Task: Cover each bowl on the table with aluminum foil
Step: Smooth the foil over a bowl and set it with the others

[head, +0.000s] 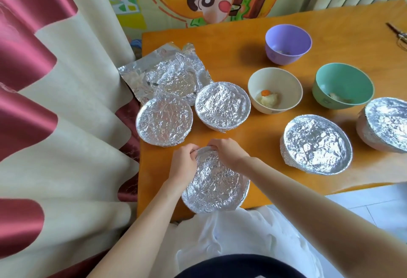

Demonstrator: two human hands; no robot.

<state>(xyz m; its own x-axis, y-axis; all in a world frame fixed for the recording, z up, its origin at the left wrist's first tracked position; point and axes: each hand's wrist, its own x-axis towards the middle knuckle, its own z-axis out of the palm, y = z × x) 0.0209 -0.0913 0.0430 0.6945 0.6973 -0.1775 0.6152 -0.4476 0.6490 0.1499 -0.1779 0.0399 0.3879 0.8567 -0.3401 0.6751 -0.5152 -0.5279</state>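
A foil-covered bowl (217, 186) sits at the table's near edge. My left hand (184, 163) and my right hand (229, 152) both pinch the foil at its far rim, fingers curled over the edge. Several other foil-covered bowls stand around: one at left (164, 121), one beside it (222, 105), one at right (317, 143) and one cut off by the right border (385, 123). Three bowls stand uncovered: purple (288, 44), cream with food inside (275, 90), and green (342, 86). Loose crumpled foil sheets (169, 72) lie at the far left.
The orange table (242, 61) ends just before my lap. A red and cream curtain (55, 101) hangs along the left edge. A dark metal tool (398, 33) lies at the far right. A radiator stands behind the table.
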